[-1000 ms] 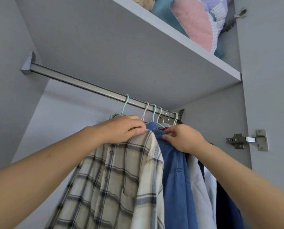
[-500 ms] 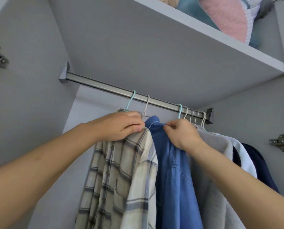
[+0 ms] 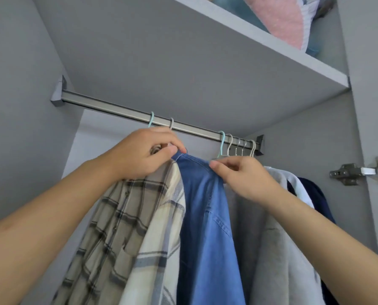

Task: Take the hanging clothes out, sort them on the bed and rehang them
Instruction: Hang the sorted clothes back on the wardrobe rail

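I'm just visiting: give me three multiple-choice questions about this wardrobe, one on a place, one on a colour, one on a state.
1. Where does the blue shirt hang?
A. left of the plaid shirt
B. between the plaid shirt and the grey garment
C. on the shelf

2. What colour is the leftmost hook on the rail?
A. red
B. black
C. light teal

3. What is the right hand doing?
A. pinching the blue shirt's shoulder
B. hanging idle
C. gripping the rail

Answers: 1 B, plaid left, grey right. 2 C, pale teal loop. 3 A, fingertips meet on the denim.
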